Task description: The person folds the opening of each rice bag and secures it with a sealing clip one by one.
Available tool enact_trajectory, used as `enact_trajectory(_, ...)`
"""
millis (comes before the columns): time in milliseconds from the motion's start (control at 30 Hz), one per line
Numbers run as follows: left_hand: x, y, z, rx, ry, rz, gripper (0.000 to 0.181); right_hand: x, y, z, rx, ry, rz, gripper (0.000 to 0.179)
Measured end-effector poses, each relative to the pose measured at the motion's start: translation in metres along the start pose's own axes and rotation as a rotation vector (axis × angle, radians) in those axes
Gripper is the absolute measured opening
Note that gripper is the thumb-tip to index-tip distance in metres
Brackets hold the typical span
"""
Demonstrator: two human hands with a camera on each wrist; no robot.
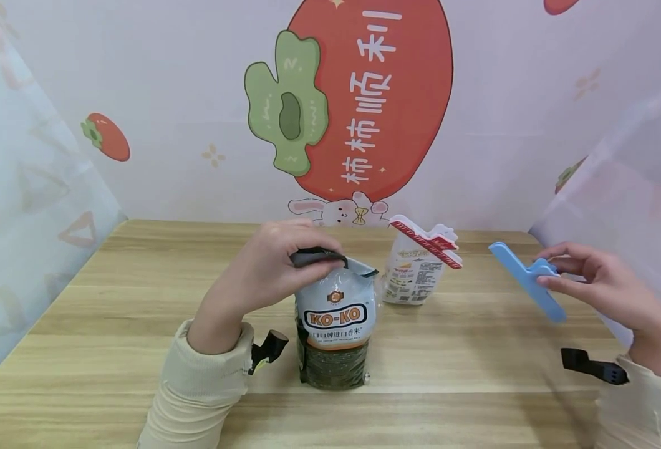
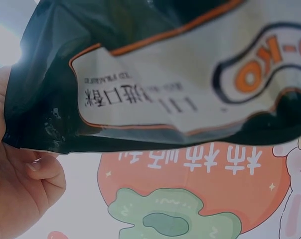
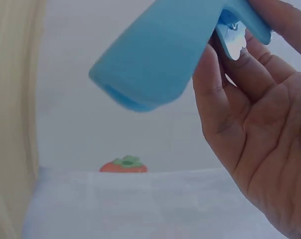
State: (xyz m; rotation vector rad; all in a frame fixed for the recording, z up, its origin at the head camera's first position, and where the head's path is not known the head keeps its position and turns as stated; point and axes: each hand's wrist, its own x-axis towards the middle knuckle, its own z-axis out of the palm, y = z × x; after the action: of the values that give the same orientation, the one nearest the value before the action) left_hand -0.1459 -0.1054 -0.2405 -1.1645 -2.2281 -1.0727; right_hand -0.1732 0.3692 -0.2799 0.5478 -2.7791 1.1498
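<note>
A rice bag [image 1: 336, 330] marked KO-KO stands upright on the table, pale above and dark below. My left hand [image 1: 277, 262] pinches its top edge between thumb and fingers, and the top is bent over there. Close up in the left wrist view, the bag's dark film [image 2: 46, 99] runs up to the left hand [image 2: 21, 184]. Off to the right, my right hand [image 1: 600, 284] holds a long blue bag clip [image 1: 527, 280] above the table by its grip tabs. In the right wrist view the blue clip [image 3: 150, 59] sits between the thumb and fingers of the right hand [image 3: 260, 114].
Behind the rice bag, to its right, stands a white printed packet [image 1: 411, 274] with a red and white clip [image 1: 426, 240] across its top. The wooden table [image 1: 111, 324] ends at a printed backdrop [image 1: 168, 75], with pale sheets at both sides.
</note>
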Motion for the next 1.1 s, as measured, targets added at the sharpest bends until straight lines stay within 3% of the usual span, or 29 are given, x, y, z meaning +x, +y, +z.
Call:
enact_trajectory(133, 0.001, 0.000, 0.000, -0.002, -0.001, 0.002, 0.015, -0.001, -0.014, 0.001, -0.007, 0.025, -0.016, 0.031)
enact_trajectory(367, 0.000, -0.001, 0.000, -0.001, -0.004, -0.005, 0.014, 0.001, -0.046, 0.015, -0.062, -0.002, -0.150, 0.035)
enact_trajectory(667, -0.001, 0.000, 0.000, -0.006, -0.007, -0.006, 0.014, 0.013, -0.074, 0.038, 0.049, -0.078, -0.371, 0.040)
enact_trajectory(900, -0.001, 0.000, 0.000, -0.005, -0.005, -0.009, 0.015, 0.025, -0.085, 0.055, 0.121, -0.056, -0.507, 0.040)
enact_trajectory(1100, 0.000, -0.001, 0.000, -0.011, -0.002, -0.008, 0.015, 0.035, -0.095, 0.069, 0.261, -0.039, -0.580, 0.033)
